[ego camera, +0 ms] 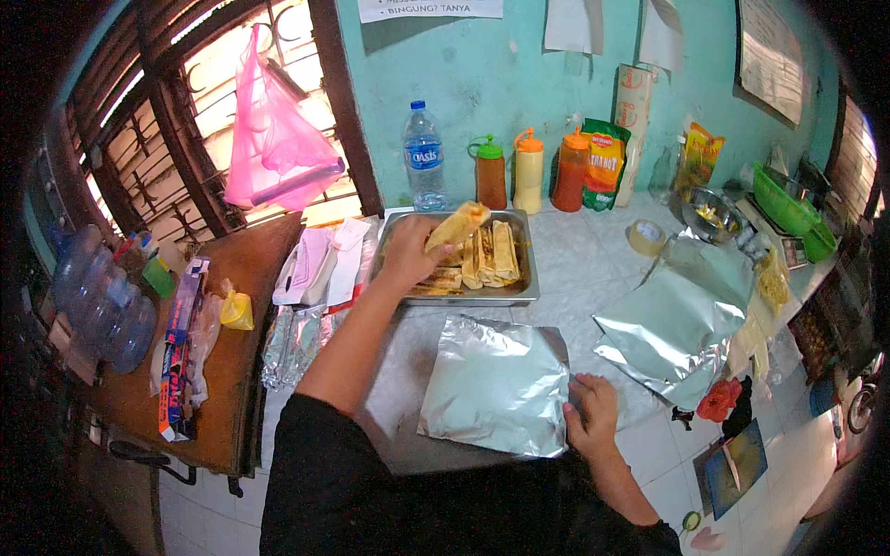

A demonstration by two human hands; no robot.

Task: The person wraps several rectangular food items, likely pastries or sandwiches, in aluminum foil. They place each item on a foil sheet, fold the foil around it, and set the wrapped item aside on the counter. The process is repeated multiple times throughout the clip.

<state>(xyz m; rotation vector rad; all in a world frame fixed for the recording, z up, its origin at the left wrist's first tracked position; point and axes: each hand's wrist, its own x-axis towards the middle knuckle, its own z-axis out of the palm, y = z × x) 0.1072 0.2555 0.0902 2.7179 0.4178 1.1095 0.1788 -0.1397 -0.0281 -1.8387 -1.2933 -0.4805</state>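
Note:
My left hand holds a rolled filled tortilla above a rectangular steel tray. Several more browned tortilla rolls lie side by side in that tray, partly covered by my hand. Directly before me, a sheet of aluminium foil rests flat on the tiled counter, its edges slightly crumpled. At the foil's right edge is my right hand, fingers apart and thumb at the border, with nothing visibly held.
Farther right lie stacked foil sheets, clear tape and a steel bowl. Along the wall stand a water bottle and sauce bottles. On the left, a wooden surface bears a long box; crumpled foil lies beside it.

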